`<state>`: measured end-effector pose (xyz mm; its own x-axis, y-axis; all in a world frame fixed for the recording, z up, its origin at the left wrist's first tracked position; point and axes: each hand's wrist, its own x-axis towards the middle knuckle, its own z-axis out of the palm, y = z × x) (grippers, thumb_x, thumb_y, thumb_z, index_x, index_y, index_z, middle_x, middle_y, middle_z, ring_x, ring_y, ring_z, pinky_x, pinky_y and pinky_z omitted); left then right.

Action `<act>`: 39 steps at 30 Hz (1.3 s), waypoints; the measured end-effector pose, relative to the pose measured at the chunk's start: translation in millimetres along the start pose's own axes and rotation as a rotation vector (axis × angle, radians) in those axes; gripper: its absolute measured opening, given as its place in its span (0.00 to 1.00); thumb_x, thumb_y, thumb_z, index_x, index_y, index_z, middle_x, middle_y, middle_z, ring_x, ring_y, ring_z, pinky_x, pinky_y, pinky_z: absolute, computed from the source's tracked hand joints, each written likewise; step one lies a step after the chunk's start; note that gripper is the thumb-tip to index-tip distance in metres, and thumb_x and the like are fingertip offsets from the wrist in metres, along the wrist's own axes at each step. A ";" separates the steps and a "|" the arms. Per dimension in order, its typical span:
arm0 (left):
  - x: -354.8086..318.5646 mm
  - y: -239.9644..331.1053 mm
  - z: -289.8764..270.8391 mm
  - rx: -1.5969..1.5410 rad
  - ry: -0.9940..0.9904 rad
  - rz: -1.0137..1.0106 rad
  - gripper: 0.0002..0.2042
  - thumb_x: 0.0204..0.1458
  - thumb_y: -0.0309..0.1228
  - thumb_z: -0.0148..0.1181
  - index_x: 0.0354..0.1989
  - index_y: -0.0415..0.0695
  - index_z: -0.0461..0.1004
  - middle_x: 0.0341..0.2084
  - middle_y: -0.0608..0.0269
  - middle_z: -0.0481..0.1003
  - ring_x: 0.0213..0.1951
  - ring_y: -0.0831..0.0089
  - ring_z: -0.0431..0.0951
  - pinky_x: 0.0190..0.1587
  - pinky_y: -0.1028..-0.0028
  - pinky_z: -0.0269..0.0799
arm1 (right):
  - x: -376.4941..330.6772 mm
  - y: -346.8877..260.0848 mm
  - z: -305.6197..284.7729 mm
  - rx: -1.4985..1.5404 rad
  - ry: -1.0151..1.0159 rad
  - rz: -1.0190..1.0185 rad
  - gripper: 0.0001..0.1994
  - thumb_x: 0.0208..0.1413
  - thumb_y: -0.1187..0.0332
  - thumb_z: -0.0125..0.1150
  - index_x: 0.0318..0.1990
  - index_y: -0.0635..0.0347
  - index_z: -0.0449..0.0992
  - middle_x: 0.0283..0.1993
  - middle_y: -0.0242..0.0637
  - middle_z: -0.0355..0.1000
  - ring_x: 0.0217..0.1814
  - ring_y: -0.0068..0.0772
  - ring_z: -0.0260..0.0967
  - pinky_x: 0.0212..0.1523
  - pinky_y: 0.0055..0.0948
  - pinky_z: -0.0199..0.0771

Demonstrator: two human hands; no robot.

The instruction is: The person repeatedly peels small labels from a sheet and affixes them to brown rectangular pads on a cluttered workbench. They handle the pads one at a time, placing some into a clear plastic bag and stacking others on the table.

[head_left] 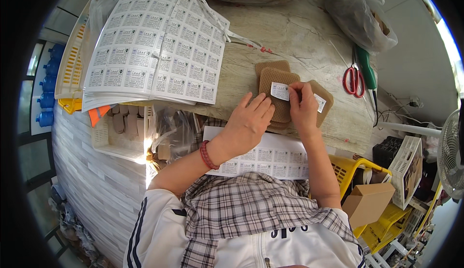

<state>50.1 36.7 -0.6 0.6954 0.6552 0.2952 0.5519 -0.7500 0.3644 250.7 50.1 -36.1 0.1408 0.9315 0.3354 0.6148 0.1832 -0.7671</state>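
Observation:
Several brown textured pads with rounded corners (pixel 279 77) lie stacked at the near edge of the table. A small white printed label (pixel 280 91) is on the top pad. Its right edge is pinched between the thumb and fingers of my right hand (pixel 305 111). My left hand (pixel 246 127), a red bracelet at its wrist, rests flat with fingers outstretched on the left side of that pad. To the right, another brown pad (pixel 326 94) bears a white label (pixel 319 103). A sheet of printed labels (pixel 270 158) lies across my lap beneath my forearms.
A thick stack of label sheets (pixel 159 46) covers the table's left side. Red-handled scissors (pixel 354 82) and a green-handled corded tool (pixel 366 67) lie at the right. Plastic bags (pixel 360 17) sit at the back. Yellow crates (pixel 355 169) and a fan (pixel 452 154) stand right.

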 end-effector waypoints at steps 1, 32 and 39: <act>0.0 0.1 0.6 0.002 0.000 -0.002 0.20 0.49 0.27 0.62 0.51 0.33 0.72 0.52 0.47 0.72 0.59 0.52 0.69 0.63 0.52 0.60 | -0.5 -1.0 0.8 -0.011 0.010 -0.018 0.04 0.58 0.77 0.60 0.40 0.63 0.73 0.33 0.45 0.74 0.32 0.42 0.75 0.34 0.33 0.74; 3.7 6.6 3.4 0.130 -0.065 -0.018 0.22 0.48 0.30 0.64 0.51 0.34 0.69 0.57 0.43 0.69 0.60 0.53 0.67 0.63 0.50 0.60 | -3.5 -22.5 8.3 -0.331 0.157 -0.077 0.06 0.52 0.74 0.64 0.36 0.57 0.73 0.38 0.38 0.71 0.33 0.40 0.73 0.30 0.35 0.73; 6.7 9.1 2.7 0.100 -0.074 -0.043 0.23 0.47 0.31 0.67 0.52 0.36 0.69 0.59 0.45 0.66 0.59 0.54 0.67 0.61 0.53 0.62 | -1.8 -11.7 4.0 -0.238 0.209 0.092 0.06 0.54 0.73 0.64 0.39 0.55 0.77 0.42 0.36 0.70 0.35 0.37 0.73 0.30 0.34 0.74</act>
<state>61.1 34.0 2.3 0.6997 0.6816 0.2142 0.6229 -0.7288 0.2842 240.2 47.6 -29.9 0.3457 0.8515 0.3942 0.7524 -0.0005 -0.6587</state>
